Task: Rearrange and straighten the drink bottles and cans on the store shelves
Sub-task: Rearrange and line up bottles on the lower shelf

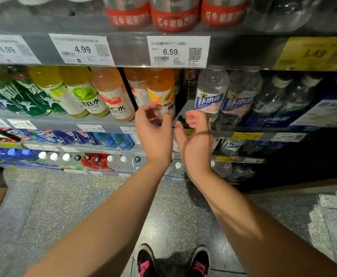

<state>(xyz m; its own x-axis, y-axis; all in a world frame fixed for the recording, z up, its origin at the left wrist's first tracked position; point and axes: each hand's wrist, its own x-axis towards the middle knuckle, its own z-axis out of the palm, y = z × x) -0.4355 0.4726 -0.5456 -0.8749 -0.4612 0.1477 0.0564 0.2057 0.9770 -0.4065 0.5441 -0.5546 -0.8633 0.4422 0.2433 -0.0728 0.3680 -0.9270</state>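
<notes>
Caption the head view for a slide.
Both hands, left hand and right hand, reach empty toward an orange drink bottle on the store shelf.

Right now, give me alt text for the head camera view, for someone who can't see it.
Two bare hands, the left hand and right hand, reach with loosely curled fingers toward an orange drink bottle on a store shelf, holding nothing. Yellow, pink and clear bottles line the same shelf under price tags; the floor and two shoes show below.

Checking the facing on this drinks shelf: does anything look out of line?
Yes. A dark gap breaks the row between the orange vitamin drink bottle and the clear water bottle. Neither hand holds anything.
</notes>
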